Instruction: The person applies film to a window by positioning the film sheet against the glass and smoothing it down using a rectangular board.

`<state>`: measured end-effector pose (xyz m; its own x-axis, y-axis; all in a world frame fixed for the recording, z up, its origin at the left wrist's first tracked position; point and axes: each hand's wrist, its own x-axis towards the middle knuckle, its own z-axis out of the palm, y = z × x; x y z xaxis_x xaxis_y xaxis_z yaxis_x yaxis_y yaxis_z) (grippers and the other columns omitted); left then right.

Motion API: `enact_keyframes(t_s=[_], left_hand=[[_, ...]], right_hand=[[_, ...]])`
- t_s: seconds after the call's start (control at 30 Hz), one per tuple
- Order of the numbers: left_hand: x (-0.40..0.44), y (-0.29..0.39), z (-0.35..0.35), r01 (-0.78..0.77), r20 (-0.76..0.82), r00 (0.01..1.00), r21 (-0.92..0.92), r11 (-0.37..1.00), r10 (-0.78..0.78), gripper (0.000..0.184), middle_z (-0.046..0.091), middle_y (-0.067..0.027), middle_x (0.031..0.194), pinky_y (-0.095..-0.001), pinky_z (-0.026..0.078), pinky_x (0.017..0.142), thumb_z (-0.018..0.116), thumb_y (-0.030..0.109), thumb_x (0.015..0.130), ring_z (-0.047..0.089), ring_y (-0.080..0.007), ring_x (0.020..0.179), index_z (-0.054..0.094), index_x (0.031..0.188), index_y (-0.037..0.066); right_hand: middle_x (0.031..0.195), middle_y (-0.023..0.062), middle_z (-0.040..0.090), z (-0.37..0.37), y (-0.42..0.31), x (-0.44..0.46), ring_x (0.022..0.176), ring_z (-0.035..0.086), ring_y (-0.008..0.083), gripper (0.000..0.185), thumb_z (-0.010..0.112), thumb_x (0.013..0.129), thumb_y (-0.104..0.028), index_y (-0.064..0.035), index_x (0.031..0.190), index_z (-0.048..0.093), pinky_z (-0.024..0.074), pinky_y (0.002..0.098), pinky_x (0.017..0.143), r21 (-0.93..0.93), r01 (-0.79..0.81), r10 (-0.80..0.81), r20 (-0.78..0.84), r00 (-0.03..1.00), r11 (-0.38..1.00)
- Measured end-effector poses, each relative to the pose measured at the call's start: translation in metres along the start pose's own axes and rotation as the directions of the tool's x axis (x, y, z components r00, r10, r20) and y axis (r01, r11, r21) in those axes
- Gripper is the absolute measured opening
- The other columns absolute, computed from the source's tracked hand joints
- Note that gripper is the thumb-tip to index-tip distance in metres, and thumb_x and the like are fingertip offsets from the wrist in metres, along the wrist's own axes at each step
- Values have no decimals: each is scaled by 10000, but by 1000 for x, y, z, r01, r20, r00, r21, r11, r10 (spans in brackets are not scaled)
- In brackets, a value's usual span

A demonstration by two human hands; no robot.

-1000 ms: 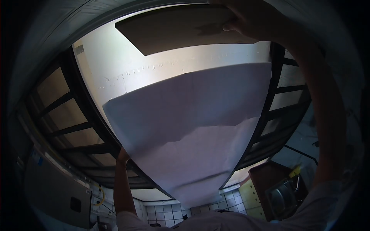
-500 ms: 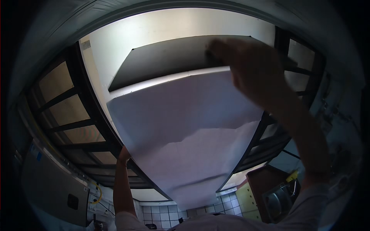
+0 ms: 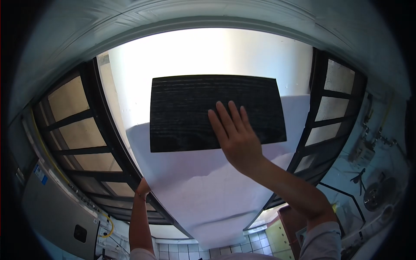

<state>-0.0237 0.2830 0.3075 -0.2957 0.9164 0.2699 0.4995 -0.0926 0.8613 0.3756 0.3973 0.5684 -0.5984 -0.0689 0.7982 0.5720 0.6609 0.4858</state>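
A dark rectangular board (image 3: 184,110) with wood grain faces me in front of a bright opening. My right hand (image 3: 240,145) lies against the board's lower right part, palm flat and fingers spread. Below and behind the board stretches a wide pale sheet (image 3: 212,186), creased across its middle and narrowing towards the floor. At the sheet's left edge, beside the dark frame, is my left hand (image 3: 144,187). Its fingers are hidden, so its grip does not show.
Dark framed glass panes stand on the left (image 3: 82,130) and right (image 3: 327,106). A grey metal box (image 3: 56,208) with a yellow hose is at lower left. Pipes and valves (image 3: 375,136) line the right wall. A wooden cabinet (image 3: 279,236) and floor tiles (image 3: 180,251) show below.
The board has swung from a steep tilt to face me and now sits lower. My right hand has moved from near its top edge down onto its face. My left hand stays at the sheet's edge.
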Motion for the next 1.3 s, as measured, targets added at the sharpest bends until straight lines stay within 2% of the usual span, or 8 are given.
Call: enact_keyframes(t_s=[0.13,0.3,0.4,0.6,0.67,0.93,1.1,1.3], left_hand=[[-3,-4,0,-3,-7,1000,-63,998,2,452,642,-105,1176,-339,516,902,713,96,881,610,-198,1037,551,1287,-19],[-8,27,7,74,-31,996,-219,973,-83,444,643,-110,1171,-342,517,904,709,87,884,612,-199,1032,550,1283,-23],[-8,28,2,106,49,993,-6,994,-105,429,643,-117,1171,-349,516,911,698,75,889,609,-203,1043,551,1280,-23],[-5,17,8,-116,-60,992,-142,983,108,353,674,-112,1098,-334,523,868,702,98,880,635,-202,997,600,1195,-21],[-4,20,6,-120,-44,992,-62,991,118,328,678,-107,1087,-327,522,869,691,99,887,634,-200,1003,610,1182,-20],[0,20,-1,-20,96,995,87,996,12,358,658,-115,1174,-343,510,907,653,80,908,623,-211,1047,576,1243,-21],[-3,30,0,21,81,996,155,988,-34,360,660,-124,1163,-344,509,913,662,70,895,625,-217,1047,584,1234,-20],[1,7,3,-116,0,993,37,993,116,358,681,-114,1075,-337,519,844,722,125,856,636,-208,962,616,1166,-18]], right_hand=[[1475,256,403,18,-5,-3,1356,401,470,568,566,886,30,-5,1436,431,349,578,1118,114,-43,43,-3,999,993],[1451,259,427,27,6,12,1344,413,471,516,563,894,6,10,1401,471,369,576,1105,77,15,-10,-67,998,997],[1424,262,456,28,9,19,1319,445,470,483,563,903,-16,17,1380,492,381,575,1098,32,19,-16,-100,995,999],[1418,248,462,37,19,67,1317,447,460,501,575,894,-36,10,1384,484,372,573,1104,34,-8,16,-235,972,999],[1416,241,465,40,21,74,1321,446,453,510,580,892,-50,3,1390,479,370,573,1104,9,-8,10,-255,967,1000],[1489,174,430,14,9,32,1376,405,411,487,572,906,-81,-54,1389,510,320,594,1121,68,15,1,-229,973,998],[1534,152,383,25,-12,-2,1428,339,380,574,569,888,33,-88,1440,472,284,583,1151,159,-19,35,-100,994,987],[1469,190,450,37,-14,7,1344,441,422,512,581,884,-39,-40,1391,511,358,572,1111,27,-18,20,-80,997,999]])
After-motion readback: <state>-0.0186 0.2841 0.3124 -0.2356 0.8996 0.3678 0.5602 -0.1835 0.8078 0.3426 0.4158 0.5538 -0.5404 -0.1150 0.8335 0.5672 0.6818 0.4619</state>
